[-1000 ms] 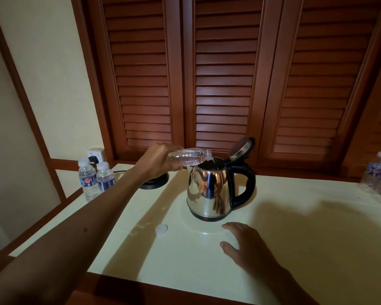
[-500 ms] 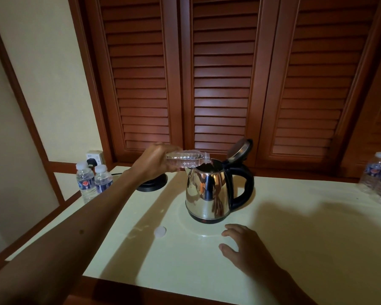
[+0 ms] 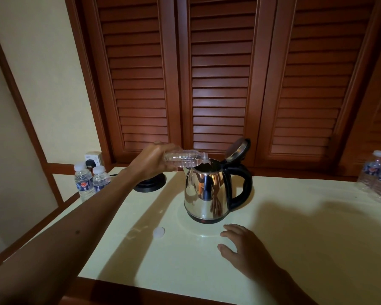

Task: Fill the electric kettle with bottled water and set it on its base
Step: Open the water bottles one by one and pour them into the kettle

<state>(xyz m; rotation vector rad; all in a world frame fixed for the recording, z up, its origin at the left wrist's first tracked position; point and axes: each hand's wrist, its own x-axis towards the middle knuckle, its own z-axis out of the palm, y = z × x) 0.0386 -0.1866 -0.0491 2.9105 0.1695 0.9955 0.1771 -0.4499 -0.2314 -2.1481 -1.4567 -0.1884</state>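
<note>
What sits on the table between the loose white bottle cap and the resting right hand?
Nothing: in the head view only bare cream tabletop lies between the small white bottle cap and the right hand.

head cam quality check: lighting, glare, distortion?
Head view: dim and warm; hard shadows of both arms fall across the table; the kettle mirrors the room; wide-angle lens splays the shutters; the tilted bottle in the left hand is sharp.

The left hand (image 3: 151, 160) covers the bottle (image 3: 184, 158) base. Kettle (image 3: 207, 194) interior and water level: not discernible. The base (image 3: 151, 183) is partly hidden behind the forearm. Right-edge bottles (image 3: 377, 172) are blurred and cut off.
</note>
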